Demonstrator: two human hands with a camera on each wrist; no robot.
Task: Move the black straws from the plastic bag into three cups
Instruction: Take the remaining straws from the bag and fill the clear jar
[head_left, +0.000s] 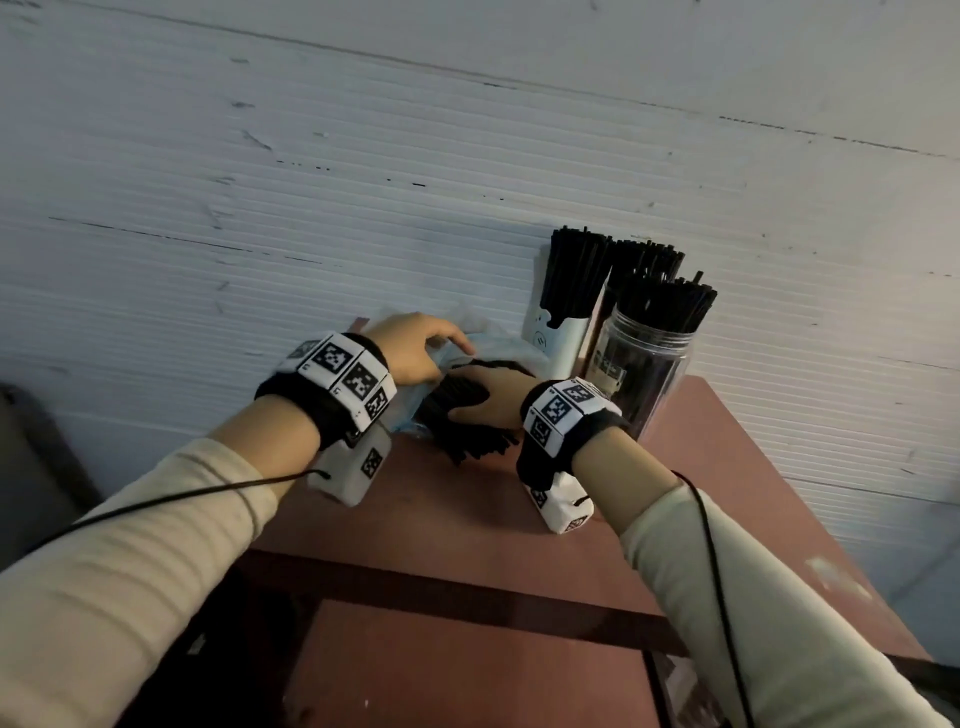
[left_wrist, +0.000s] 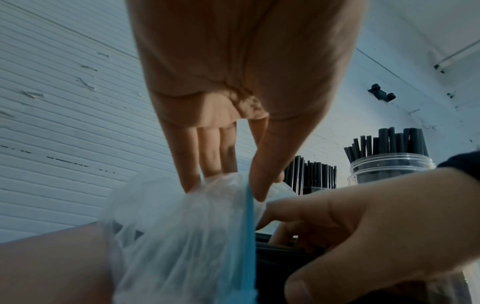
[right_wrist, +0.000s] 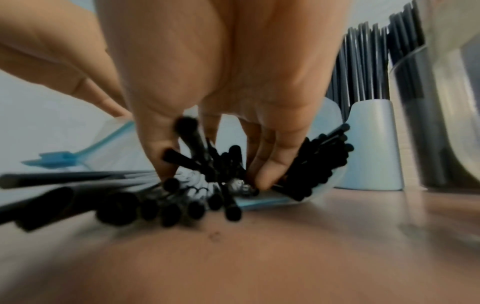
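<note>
Right wrist view catches what the head view hides: right hand (right_wrist: 221, 86) fingers curled around loose black straws (right_wrist: 166, 207) spilling from the plastic bag (head_left: 415, 415). Left hand (left_wrist: 233, 82) pinches the bag's top. Three filled cups (head_left: 636, 358) stand at 2 o'clock of the bag on the table (head_left: 467, 519).

No words, brands or numbers can be read; the clear plastic jar (head_left: 636, 371) at the far right bears a label too blurred to read.
</note>
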